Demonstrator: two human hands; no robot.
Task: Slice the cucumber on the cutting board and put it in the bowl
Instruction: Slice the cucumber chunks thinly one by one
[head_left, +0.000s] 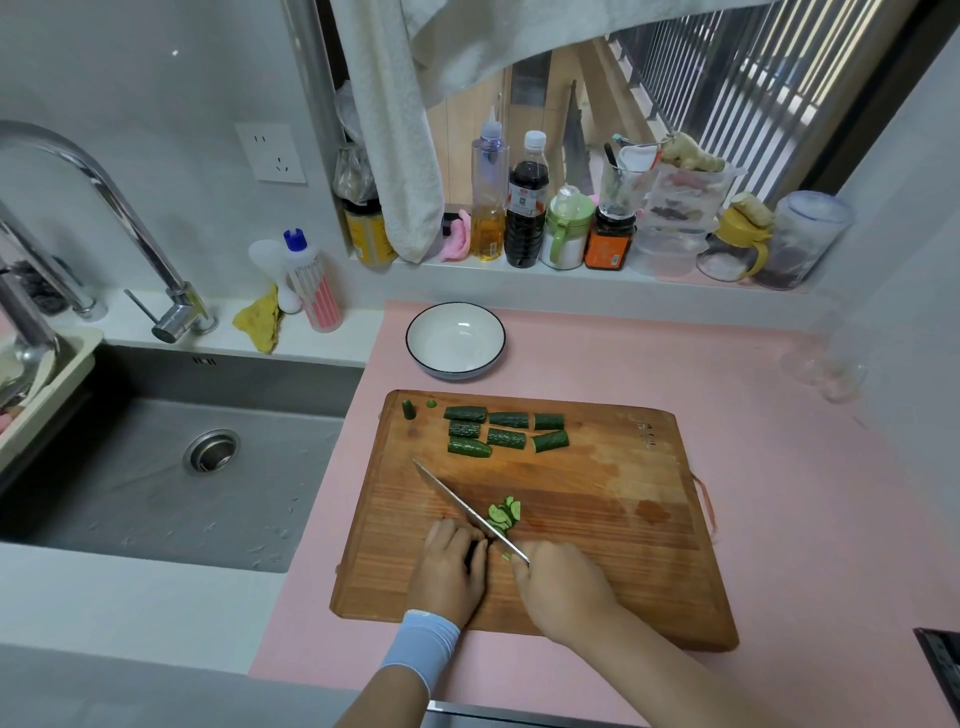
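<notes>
Squarely on the pink counter (779, 467) lies 1 wooden cutting board (597, 545), with 2 hands at work near its front edge. The left hand (451, 569), its wrist in a pale blue sleeve (421, 649), arches knuckles-up, fingers curled down onto 1 cucumber piece (475, 552) that is mostly hidden beneath them. The right hand (563, 587) is wrapped round the handle of 1 knife (457, 505), whose blade slants away to the left, passing just beside the left knuckles. 1 white bowl (455, 340) with a dark rim stands just beyond the board. At the board's far side cluster 7 cucumber chunks (506, 438), with 1 end stub (409, 410) to their left. 1 small heap of slices (505, 514), too overlapped to count, sits just right of the blade.
</notes>
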